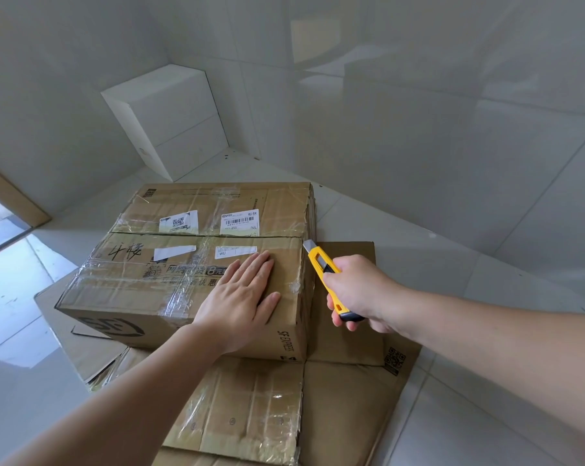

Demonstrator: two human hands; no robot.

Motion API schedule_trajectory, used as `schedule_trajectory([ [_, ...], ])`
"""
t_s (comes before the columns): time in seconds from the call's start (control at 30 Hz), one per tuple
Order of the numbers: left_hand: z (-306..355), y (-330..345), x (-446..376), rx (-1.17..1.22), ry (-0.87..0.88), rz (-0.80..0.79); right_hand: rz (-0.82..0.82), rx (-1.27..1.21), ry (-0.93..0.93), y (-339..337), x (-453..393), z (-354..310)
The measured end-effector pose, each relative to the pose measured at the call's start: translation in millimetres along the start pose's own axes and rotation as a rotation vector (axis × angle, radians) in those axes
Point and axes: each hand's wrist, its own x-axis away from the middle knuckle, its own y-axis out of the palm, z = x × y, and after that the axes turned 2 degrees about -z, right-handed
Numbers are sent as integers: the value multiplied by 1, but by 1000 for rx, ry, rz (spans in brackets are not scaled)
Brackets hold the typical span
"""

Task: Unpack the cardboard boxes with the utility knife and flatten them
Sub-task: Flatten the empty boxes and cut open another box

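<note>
We are looking down at a taped cardboard box that is sitting on a layer of flattened cardboard spread over the tiled floor. The box is standing closed, its two top flaps meeting along a centre seam, with clear tape crossing the top and several white shipping labels stuck either side of that seam.

Our left hand is lying flat on the near top flap, toward its right end — fingers straight and together, pressing down, grasping nothing. Its grip is released.

Our right hand is clenching the yellow utility knife, fingers wrapped round the handle with the black end cap showing below the fist. The knife is angling up and to the left, and its short grey blade is reaching the right end of the centre seam at the top edge of the box; whether the tip is touching the tape we cannot tell.

More flattened cardboard is poking out beneath the box on the left side, and a brown panel printed with a QR code is lying to the right under our right forearm. A white box is standing in the corner, against the glossy tiled walls, well apart from the cardboard.
</note>
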Motion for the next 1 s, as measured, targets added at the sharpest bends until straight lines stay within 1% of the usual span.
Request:
schedule_trajectory([
  [0.6,-2,0,-2,31,-20,39,-99,26,-2,-1,35,21],
  [0.83,-4,-1,-1,71,-25,72,-197,46,35,0,68,38],
  [0.9,-2,-2,-2,73,-23,69,-173,61,26,-6,69,39],
  [1.0,0,-7,-4,151,-68,89,-73,53,10,-13,68,41],
])
